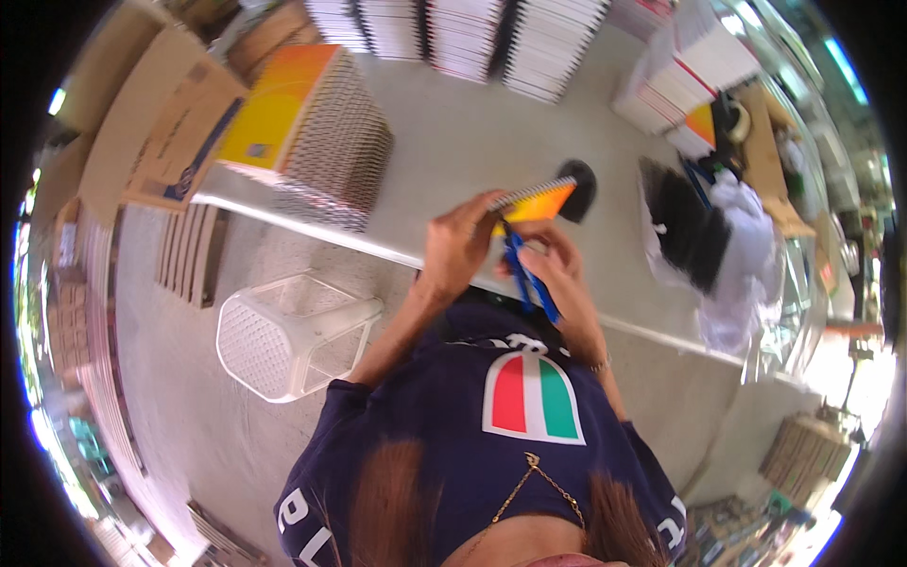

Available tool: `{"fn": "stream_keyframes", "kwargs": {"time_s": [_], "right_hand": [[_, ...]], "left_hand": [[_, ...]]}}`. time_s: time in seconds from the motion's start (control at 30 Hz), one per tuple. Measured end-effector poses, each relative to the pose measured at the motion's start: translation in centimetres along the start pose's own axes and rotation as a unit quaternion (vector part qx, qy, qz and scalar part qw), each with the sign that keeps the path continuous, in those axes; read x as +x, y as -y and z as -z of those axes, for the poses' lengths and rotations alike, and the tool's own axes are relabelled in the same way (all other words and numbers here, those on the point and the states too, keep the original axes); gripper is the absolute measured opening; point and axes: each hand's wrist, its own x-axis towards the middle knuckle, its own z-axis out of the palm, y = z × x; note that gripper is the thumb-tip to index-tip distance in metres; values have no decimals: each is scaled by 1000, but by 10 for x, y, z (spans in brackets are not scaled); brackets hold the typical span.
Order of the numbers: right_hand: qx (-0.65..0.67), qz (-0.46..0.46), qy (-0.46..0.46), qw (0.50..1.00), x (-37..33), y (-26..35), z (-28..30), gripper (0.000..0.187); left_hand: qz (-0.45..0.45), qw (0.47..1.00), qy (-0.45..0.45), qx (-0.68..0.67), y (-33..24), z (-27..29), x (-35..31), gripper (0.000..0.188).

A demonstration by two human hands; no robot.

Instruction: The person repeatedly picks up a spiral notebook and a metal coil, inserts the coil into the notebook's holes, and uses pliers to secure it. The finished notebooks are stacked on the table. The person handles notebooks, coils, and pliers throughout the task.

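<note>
A grey worktop [444, 142] spans the scene. Above its near part, the left hand [458, 241] has its fingers gripping a spiral notebook [542, 206]; the right hand [562, 269] grips a blue-handled tool [513, 248]. Best to brace the notebook firmly, tool square to the coil [534, 192]. The coil faces far; the long axis seemingly runs left to right.

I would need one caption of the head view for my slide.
Left hand holding an orange spiral notebook, right hand a blue-handled tool, at a table with stacked notebooks.
</note>
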Motion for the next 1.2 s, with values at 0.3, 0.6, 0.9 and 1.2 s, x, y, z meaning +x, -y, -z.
{"fn": "stream_keyframes", "kwargs": {"time_s": [0.3,0.6,0.9,1.2], "right_hand": [[-573,251,-309,716,16,7,128,24],[-636,281,-278,663,23,-3,140,16],[-659,279,-285,638,24,-6,136,14],[-671,294,-277,622,25,-11,146,13]], "left_hand": [[110,980,-165,-17,-88,100,11,23],[-12,955,-295,36,-70,231,93,38],[1,1000,-3,19,-57,294,180,36],[-65,932,258,247,-45,218,218,37]]}}
